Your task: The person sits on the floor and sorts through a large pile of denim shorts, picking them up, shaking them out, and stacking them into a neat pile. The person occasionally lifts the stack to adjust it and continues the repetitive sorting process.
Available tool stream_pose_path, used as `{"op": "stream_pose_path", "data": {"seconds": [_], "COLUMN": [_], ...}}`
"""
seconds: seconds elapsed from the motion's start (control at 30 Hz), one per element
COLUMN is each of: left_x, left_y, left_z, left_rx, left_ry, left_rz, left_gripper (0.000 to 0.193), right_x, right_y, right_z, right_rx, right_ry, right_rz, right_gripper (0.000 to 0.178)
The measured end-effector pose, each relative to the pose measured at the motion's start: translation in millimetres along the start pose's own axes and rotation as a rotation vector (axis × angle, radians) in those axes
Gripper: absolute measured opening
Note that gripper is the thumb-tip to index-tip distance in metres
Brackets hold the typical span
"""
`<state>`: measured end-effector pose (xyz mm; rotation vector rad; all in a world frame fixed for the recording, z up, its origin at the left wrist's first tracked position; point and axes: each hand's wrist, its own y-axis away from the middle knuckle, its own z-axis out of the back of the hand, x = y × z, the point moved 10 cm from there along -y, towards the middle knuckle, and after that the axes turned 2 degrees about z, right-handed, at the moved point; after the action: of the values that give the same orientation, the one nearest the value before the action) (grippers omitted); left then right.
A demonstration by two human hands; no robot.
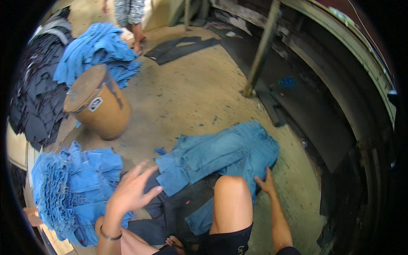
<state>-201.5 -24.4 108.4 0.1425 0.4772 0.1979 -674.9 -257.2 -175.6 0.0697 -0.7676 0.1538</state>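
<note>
Blue jeans (221, 151) | apparently being arranged | left hand (135, 186): fingers apart | right hand (267, 184): can't tell grip | likely needs left-hand grasp

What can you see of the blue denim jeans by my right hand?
The jeans are faded blue, apparently denim, crumpled and folded over. They lie across the tan floor and partly over dark cloth, with leg ends apparently toward the left. The right hand appears to touch their right edge; a bent knee hides part of them.
</note>
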Motion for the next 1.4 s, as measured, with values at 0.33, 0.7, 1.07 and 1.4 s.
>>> {"op": "stream_pose_path", "data": {"seconds": [0.33, 0.7, 1.07, 1.4], "left_x": [-85, -14, -52, -49], "left_y": [-129, -47, -190, -165], "left_z": [-395, -413, -309, -196], "left_rx": [0.232, 0.313, 0.063, 0.196], "left_ry": [0.549, 0.432, 1.52, 1.284], "left_rz": [-0.021, 0.275, 0.401, 0.496], "left_gripper": [0.069, 0.051, 0.049, 0.031], "right_x": [-58, -90, 144, -41], "right_y": [-87, -140, -49, -113], "right_z": [49, 31, 27, 49], "right_rx": [-0.362, -0.202, 0.071, -0.121], "right_ry": [-0.229, -0.466, -0.534, -0.324], "right_rz": [-0.367, -0.367, 0.358, -0.414], "right_gripper": [0.071, 0.058, 0.02, 0.067]}}
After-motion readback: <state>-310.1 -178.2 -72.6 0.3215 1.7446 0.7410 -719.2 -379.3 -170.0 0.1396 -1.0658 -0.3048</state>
